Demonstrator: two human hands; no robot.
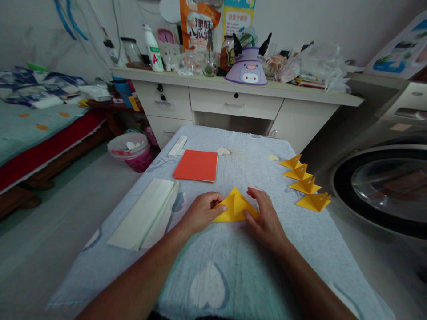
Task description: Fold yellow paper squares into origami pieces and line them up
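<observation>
A yellow sheet of origami paper [234, 206], folded into a triangle with a crease down its middle, lies in front of me with its peak pointing away. My left hand [205, 211] pinches its left corner between thumb and fingers. At the right corner, my right hand [267, 220] has its thumb on the paper, while the index finger is raised and curved apart from it; its lower fingers are hidden. Several folded yellow paper pieces [312, 201] with upright points stand in a row to the right. A stack of square paper with a red top sheet [196, 165] lies beyond my left hand.
A folded pale cloth or paper packet [145, 213] and a small white box [178, 146] lie along the left of the cloth-covered table [207, 284]. Behind it stands a cluttered white cabinet [213, 95]. A washing machine [393, 146] is at right, a pink bin [138, 155] at left.
</observation>
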